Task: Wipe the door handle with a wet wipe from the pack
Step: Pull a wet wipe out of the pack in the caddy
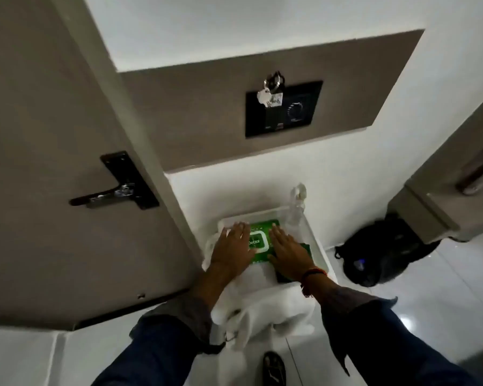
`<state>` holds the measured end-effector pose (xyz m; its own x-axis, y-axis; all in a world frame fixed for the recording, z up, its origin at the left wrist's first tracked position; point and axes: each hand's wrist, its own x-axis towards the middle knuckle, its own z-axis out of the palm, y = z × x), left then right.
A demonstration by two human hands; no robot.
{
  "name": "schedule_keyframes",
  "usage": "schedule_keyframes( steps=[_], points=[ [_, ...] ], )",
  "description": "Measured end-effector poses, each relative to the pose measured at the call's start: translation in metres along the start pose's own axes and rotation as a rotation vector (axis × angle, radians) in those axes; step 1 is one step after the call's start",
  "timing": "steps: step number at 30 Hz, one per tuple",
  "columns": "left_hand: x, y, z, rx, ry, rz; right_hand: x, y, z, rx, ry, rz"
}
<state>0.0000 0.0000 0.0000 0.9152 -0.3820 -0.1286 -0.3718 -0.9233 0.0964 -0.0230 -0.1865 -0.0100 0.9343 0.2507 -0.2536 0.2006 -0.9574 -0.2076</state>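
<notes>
We are at the start: our left hand (232, 247) and right hand (289, 253) lie flat, fingers spread, gripping nothing, on the green wipe pack (258, 242). Its flap looks shut. Up-left of the pack, the door handle (101, 197) waits unwiped.

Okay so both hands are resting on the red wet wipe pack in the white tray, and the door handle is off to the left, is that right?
Not quite: the head view shows the wet wipe pack is green, not red. The rest holds: the left hand and right hand rest on it in the white tray, and the door handle is off to the left.
</notes>
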Motion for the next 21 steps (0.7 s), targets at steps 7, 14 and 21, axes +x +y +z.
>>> schedule_keyframes(
  steps=[7,14,21],
  points=[
    [0.027,0.011,0.054,0.167,-0.176,-0.015,0.027,0.017,0.045,-0.078,-0.119,-0.059],
    [0.033,0.017,0.057,0.347,-0.206,0.063,0.033,0.028,0.054,-0.102,-0.039,-0.129],
    [0.042,0.011,0.049,0.604,-0.08,0.27,0.034,0.03,0.053,-0.153,0.014,-0.16]
  ],
)
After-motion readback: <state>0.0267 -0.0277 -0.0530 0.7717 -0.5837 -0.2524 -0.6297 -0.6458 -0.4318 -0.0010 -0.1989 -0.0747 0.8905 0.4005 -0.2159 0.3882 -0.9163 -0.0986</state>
